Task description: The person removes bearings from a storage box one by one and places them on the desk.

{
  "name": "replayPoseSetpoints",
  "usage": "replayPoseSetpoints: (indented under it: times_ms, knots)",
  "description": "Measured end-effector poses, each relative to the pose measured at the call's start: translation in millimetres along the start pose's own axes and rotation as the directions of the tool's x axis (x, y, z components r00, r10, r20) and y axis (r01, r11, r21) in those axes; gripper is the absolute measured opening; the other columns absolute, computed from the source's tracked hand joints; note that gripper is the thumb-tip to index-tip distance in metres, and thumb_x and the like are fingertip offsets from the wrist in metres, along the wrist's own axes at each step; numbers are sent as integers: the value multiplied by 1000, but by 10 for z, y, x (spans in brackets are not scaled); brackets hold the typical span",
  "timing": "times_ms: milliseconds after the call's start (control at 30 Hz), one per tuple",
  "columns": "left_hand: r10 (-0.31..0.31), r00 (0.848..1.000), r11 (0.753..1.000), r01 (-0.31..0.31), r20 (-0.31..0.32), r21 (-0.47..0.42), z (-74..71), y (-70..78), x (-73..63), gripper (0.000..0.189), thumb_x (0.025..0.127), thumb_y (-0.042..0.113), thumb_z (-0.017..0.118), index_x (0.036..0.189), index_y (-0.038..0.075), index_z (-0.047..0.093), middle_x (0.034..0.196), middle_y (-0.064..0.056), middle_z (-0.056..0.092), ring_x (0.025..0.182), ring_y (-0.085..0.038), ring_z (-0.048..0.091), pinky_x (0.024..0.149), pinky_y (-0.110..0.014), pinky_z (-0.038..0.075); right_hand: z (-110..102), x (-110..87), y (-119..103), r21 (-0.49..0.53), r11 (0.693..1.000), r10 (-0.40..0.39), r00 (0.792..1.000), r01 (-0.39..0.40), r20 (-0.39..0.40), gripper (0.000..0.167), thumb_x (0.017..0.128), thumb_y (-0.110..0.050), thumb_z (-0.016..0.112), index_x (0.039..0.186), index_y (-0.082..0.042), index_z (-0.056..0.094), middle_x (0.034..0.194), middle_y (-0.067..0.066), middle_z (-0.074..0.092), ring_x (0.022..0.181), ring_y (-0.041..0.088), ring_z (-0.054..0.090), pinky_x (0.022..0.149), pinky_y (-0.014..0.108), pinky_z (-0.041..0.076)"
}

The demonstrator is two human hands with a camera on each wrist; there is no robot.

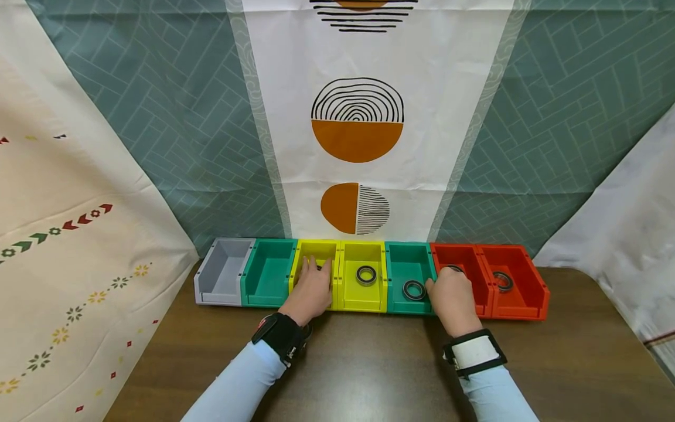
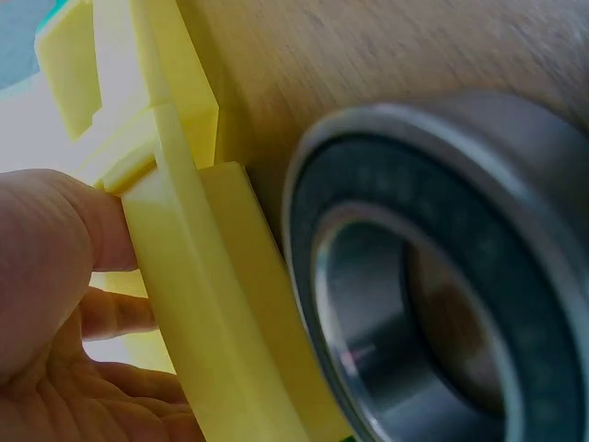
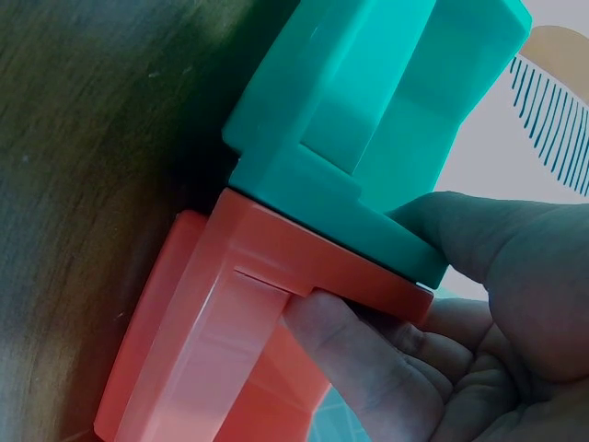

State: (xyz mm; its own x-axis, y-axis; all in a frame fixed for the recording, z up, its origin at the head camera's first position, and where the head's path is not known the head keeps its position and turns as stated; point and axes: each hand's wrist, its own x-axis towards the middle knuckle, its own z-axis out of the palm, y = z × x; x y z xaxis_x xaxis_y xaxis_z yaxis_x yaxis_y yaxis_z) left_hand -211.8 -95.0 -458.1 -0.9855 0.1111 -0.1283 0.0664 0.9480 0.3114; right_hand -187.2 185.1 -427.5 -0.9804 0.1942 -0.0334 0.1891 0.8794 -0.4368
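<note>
My left hand (image 1: 310,293) reaches into the left yellow bin (image 1: 293,275); part of a dark ring bearing (image 1: 319,268) shows between its spread fingers. In the left wrist view the thumb (image 2: 101,221) lies at the yellow rim, and a large sealed ball bearing (image 2: 543,267) fills the right side close to the camera. My right hand (image 1: 452,299) straddles the adjoining walls of the right green bin (image 3: 322,212) and the left red bin (image 3: 248,276), thumb on the green side, a finger against the red. A bearing (image 1: 454,268) shows beyond its knuckles in the red bin.
Single bearings lie in the right yellow bin (image 1: 366,275), the right green bin and the far-right red bin (image 1: 519,312). A grey bin (image 1: 218,299) and another green bin (image 1: 269,272) stand at the left. A patterned cloth (image 1: 353,211) hangs behind the wooden table (image 1: 364,369).
</note>
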Motion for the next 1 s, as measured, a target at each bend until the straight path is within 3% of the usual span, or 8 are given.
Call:
replayPoseSetpoints:
  times_ms: [400, 633, 733, 833, 1000]
  knots:
    - [-37, 999, 999, 37, 15, -4, 55, -17, 63, 69, 89, 20, 59, 148, 12, 24, 154, -26, 9, 144, -40, 7, 113, -50, 21, 11, -7, -1, -5, 1000, -1, 1000, 1, 1, 32, 90, -26, 59, 89, 6, 57, 74, 17, 55, 59, 24, 54, 46, 27, 43]
    - [-70, 997, 996, 72, 35, -54, 77, -31, 54, 64, 88, 23, 61, 143, 10, 31, 147, -22, 24, 141, -36, 18, 113, -50, 21, 8, -1, 8, -6, 1000, 1, 1000, -1, 10, 32, 90, -25, 59, 91, 7, 57, 74, 17, 55, 58, 24, 54, 46, 27, 43]
    - [-73, 997, 996, 74, 32, -58, 87, -39, 61, 61, 87, 23, 62, 139, 10, 35, 138, -20, 33, 130, -34, 30, 109, -48, 30, 12, 4, 10, -8, 1000, -2, 1000, 2, 6, 32, 90, -25, 59, 91, 7, 57, 74, 17, 55, 58, 23, 54, 45, 27, 43]
    - [-68, 997, 996, 69, 24, -53, 85, -37, 77, 56, 85, 22, 64, 135, 10, 40, 125, -17, 40, 115, -31, 38, 98, -44, 40, 14, 6, 11, -8, 1000, -1, 1000, 1, 3, 32, 90, -25, 59, 91, 7, 57, 74, 17, 55, 57, 23, 54, 45, 27, 44]
    - [-62, 998, 998, 62, 16, -9, 64, -9, 87, 48, 84, 24, 66, 127, 9, 50, 111, -12, 47, 100, -29, 41, 86, -40, 41, 11, 0, 16, -9, 1000, 1, 1000, -1, 5, 33, 90, -25, 59, 91, 7, 57, 74, 17, 55, 57, 23, 54, 45, 27, 44]
